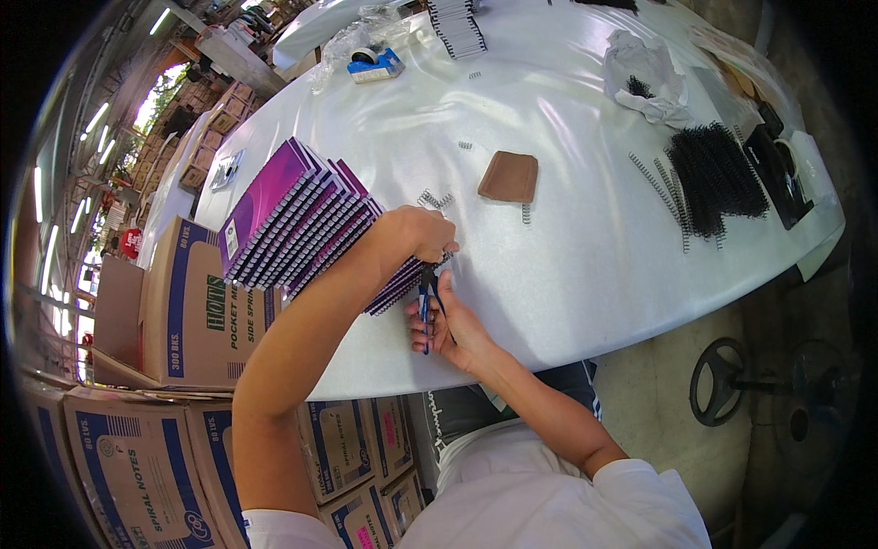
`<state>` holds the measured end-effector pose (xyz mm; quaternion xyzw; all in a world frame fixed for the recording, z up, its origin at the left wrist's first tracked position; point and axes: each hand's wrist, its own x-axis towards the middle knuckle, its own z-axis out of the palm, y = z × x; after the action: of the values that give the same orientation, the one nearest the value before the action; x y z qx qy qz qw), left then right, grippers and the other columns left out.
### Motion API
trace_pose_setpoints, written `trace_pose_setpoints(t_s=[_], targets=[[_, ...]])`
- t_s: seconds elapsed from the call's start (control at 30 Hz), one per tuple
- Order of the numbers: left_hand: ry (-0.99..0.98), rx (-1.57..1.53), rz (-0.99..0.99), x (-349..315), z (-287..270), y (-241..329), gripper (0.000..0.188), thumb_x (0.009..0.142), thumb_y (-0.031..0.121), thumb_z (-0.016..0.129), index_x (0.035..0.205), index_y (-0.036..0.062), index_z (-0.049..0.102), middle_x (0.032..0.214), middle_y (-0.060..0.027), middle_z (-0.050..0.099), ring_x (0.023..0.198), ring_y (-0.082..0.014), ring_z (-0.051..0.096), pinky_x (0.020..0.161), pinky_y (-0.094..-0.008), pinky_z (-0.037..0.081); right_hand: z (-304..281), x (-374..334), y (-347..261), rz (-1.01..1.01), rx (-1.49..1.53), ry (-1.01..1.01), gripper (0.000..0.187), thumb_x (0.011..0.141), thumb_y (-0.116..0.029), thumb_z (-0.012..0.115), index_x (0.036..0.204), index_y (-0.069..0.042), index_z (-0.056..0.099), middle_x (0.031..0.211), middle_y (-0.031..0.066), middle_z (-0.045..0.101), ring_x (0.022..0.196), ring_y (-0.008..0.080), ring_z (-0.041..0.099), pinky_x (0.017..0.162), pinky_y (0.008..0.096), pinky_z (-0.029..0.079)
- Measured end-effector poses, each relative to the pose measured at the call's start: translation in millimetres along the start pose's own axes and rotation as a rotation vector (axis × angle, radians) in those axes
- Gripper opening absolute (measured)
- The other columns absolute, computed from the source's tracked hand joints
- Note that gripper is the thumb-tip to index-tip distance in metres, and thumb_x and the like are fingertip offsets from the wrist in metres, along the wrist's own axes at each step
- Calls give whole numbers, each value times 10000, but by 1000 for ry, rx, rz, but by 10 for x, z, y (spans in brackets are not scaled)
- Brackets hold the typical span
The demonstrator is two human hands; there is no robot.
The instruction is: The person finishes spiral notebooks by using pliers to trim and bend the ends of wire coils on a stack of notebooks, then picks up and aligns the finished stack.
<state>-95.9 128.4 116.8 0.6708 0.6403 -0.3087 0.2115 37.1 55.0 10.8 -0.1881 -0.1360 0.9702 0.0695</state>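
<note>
My left hand (422, 233) is closed at the end of a spiral notebook (395, 285), whose coil edge shows below my forearm; the fingers' grip is partly hidden. Just beneath it, my right hand (450, 328) is wrapped round blue-handled cutting pliers (424, 316). Their jaws are up against the coil end under my left fingers. A stack of purple spiral notebooks (274, 188) lies to the left, partly covered by my left forearm. Short loose coil pieces (435, 199) lie just beyond my left hand. Farther right sits a brown leather-like pad (508, 177).
Black spiral coils (713, 178) are heaped on the white-covered table (567, 274) at right, near crumpled white wrapping (645, 78). A blue tape dispenser (375, 66) stands at the back. Cardboard cartons (197, 302) crowd the left. A black wheel-shaped handle (718, 380) stands right of the table.
</note>
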Motion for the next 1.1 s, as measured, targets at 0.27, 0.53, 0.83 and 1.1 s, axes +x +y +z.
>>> trace_pose_setpoints(t_s=[0.27,0.53,0.83,1.1], targets=[[-8,88,5,5,25,51,277,869,227,612,1118,143,700,1159,-154,656,1056,-328,638,874,-420,517,4,-74,103,8,-54,47,758,829,-801,352,846,-68,543,642,4,396,527,149,366,516,282,353],[-5,113,11,1,26,58,258,855,227,634,1088,146,711,1134,-148,667,1045,-320,645,857,-414,524,-8,27,97,0,-45,50,773,830,-806,336,859,-66,553,676,14,406,563,163,381,531,291,362],[-3,128,10,31,42,50,258,849,191,616,1076,106,707,1151,-149,660,1055,-320,643,851,-414,530,-82,4,180,-28,-91,83,780,832,-792,372,902,-46,590,710,54,519,651,207,539,655,380,515],[-7,129,-2,18,38,68,260,838,176,615,1070,99,706,1169,-162,651,1062,-316,642,848,-420,530,-168,47,136,36,-72,12,827,833,-791,352,919,-10,608,761,97,592,713,249,607,727,412,543]])
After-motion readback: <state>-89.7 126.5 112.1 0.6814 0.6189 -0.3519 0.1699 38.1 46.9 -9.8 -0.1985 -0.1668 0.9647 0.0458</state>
